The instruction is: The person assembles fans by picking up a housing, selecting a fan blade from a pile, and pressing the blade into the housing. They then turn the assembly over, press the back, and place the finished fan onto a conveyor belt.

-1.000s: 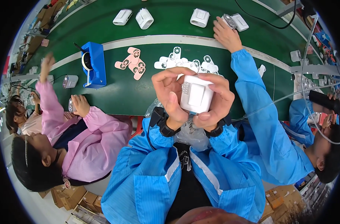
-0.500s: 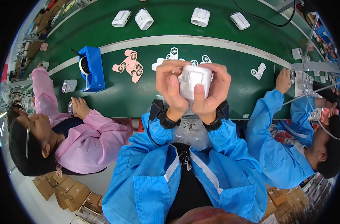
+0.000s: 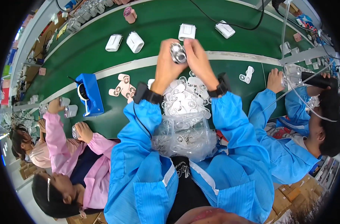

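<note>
Over the far edge of the near green tabletop, both my hands hold a small device with a shiny silver round end. My left hand wraps round its left side. My right hand grips it from the right, fingers closed; most of its casing is hidden between the palms. Below my wrists lies a heap of flat white pieces with spoked round grilles. They spill from a clear plastic bag close to my body. Just beyond my hands stands a white casing.
Several more white casings, such as one at left, lie on the far green belt with a pink device. Flat pink pieces and a blue holder are to my left. Co-workers sit on both sides; a black cable hangs across the belt.
My hands have moved forward, away from my body, still holding the device. Its white side faced me before; the silver end shows now. The white pieces and bag have come into fuller view.
</note>
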`<move>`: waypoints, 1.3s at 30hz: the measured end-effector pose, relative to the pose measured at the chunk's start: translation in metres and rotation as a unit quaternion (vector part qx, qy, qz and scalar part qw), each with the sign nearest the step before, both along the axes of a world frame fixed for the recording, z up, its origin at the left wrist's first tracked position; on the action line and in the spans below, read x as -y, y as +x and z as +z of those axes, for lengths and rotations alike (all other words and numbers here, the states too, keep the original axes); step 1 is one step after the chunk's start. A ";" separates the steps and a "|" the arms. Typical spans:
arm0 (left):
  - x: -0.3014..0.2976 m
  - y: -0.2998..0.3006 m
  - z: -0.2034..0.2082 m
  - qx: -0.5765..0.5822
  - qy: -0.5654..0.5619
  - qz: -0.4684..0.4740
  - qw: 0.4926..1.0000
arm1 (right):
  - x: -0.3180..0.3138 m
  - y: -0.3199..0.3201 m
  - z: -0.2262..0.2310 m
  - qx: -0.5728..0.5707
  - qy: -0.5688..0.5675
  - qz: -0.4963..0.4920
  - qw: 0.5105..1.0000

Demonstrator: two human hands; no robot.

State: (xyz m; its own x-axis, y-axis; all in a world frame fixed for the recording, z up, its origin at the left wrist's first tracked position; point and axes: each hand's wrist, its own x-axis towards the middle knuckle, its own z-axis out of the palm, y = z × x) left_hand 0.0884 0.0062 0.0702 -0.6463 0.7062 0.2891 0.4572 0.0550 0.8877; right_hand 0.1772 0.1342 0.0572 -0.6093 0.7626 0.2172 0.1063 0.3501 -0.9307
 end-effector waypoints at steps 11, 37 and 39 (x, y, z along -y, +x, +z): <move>-0.041 -0.108 -0.032 0.005 -0.131 -0.124 0.984 | -0.212 0.050 -0.065 0.221 0.345 -0.125 0.904; 0.141 0.046 0.028 0.363 0.015 -0.064 0.929 | 0.047 0.130 0.016 0.195 0.139 0.123 0.963; 0.138 0.052 0.027 0.386 0.022 -0.067 0.920 | 0.047 0.131 0.018 0.180 0.116 0.128 0.968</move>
State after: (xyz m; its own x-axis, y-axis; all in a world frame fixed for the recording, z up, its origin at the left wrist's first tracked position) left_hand 0.1404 -0.1323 0.0969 -0.5800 0.7925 -0.1885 -0.3098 -0.0006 0.9508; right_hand 0.3079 0.0874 0.0753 -0.8404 0.5322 0.1028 0.2912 0.6033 -0.7425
